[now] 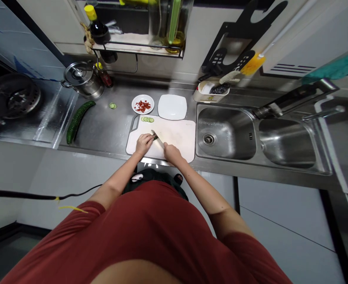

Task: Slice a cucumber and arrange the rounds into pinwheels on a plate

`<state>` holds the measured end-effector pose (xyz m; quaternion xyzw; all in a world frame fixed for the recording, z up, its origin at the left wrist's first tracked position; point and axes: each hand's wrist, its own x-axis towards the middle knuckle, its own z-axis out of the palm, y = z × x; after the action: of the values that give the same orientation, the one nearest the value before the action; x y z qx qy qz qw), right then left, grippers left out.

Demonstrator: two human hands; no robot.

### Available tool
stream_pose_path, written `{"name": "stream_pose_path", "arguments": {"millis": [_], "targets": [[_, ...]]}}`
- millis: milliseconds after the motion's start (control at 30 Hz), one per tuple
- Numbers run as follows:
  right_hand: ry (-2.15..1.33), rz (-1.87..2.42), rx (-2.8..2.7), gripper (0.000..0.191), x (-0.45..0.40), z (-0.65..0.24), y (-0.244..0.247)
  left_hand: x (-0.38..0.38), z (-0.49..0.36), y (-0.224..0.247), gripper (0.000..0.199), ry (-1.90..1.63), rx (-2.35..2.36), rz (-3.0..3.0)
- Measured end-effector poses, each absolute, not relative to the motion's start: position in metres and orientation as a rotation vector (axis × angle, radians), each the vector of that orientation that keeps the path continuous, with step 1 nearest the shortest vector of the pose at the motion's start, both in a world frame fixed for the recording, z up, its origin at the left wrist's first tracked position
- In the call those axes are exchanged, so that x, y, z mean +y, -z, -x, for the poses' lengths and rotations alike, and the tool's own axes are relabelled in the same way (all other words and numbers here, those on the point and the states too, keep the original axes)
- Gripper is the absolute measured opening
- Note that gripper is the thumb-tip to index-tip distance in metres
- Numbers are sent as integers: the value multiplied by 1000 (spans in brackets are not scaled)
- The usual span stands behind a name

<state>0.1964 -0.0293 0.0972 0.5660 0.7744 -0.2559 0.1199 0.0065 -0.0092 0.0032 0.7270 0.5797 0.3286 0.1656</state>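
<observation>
A few cucumber slices (147, 119) lie at the cutting board's (179, 136) far edge; my left hand (144, 143) steadies a piece, my right hand (171, 153) grips the knife (157, 139). A whole cucumber (79, 120) waits left of the board, uncut.

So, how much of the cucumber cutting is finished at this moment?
Done: a few slices lie at the cutting board far edge, one slice on the counter. In hand: the right hand holds the knife, the left hand steadies a piece. Left: a whole cucumber lies uncut.
</observation>
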Motion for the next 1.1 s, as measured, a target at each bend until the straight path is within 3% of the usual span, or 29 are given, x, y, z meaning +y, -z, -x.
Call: {"name": "stream_pose_path", "arguments": {"millis": [1100], "targets": [[733,-1662,2285,27,-14,-181,-89,-8,-5,-2,24,-1042,1610,-2149]]}}
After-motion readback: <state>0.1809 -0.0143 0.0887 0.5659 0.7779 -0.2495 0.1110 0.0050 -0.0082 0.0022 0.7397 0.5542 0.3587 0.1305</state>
